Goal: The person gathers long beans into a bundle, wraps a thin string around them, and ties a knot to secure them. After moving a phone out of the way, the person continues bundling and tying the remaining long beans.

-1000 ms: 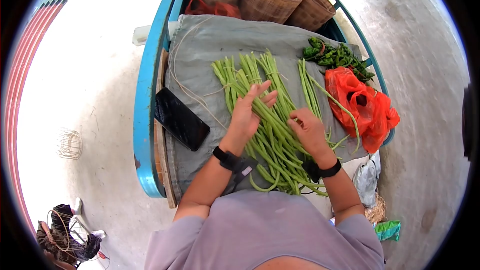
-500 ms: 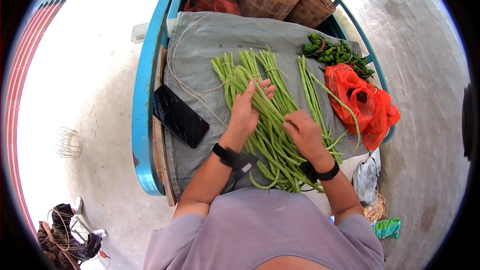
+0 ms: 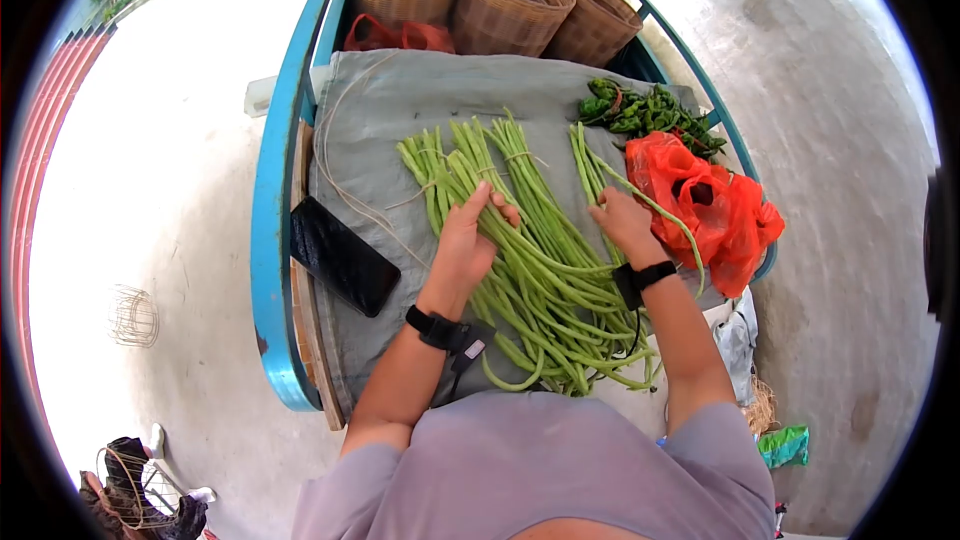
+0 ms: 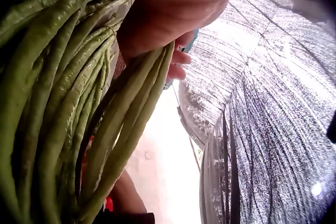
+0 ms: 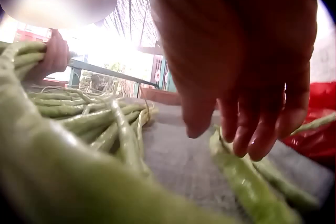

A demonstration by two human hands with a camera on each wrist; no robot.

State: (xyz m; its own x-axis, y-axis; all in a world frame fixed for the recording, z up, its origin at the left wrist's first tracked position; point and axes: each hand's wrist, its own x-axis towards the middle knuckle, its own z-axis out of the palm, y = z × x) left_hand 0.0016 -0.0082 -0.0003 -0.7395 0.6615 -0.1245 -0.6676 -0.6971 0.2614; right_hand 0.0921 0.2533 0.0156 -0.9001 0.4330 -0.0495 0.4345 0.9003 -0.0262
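Observation:
My left hand [image 3: 468,245] grips a bunch of long green beans [image 3: 530,248], thumb along the top, with the beans trailing toward my body. In the left wrist view several beans [image 4: 123,124] run out from under that hand. Tied bundles of long beans [image 3: 520,162] lie just beyond it. My right hand [image 3: 626,222] is over a few loose long beans [image 3: 584,162] on the grey cloth. The right wrist view shows its fingers pointing down, thumb apart, fingertips right at a loose bean [image 5: 247,182].
A black phone [image 3: 345,257] lies at the left, near a thin cord [image 3: 322,145]. Green peppers [image 3: 650,112] and a red plastic bag [image 3: 690,205] sit at the right. Woven baskets [image 3: 510,5] stand at the back, inside the blue cart rail [image 3: 270,240].
My right hand has left the held bunch and moved right to the loose beans. The left hand keeps its grip on the bunch. The head view has shifted slightly.

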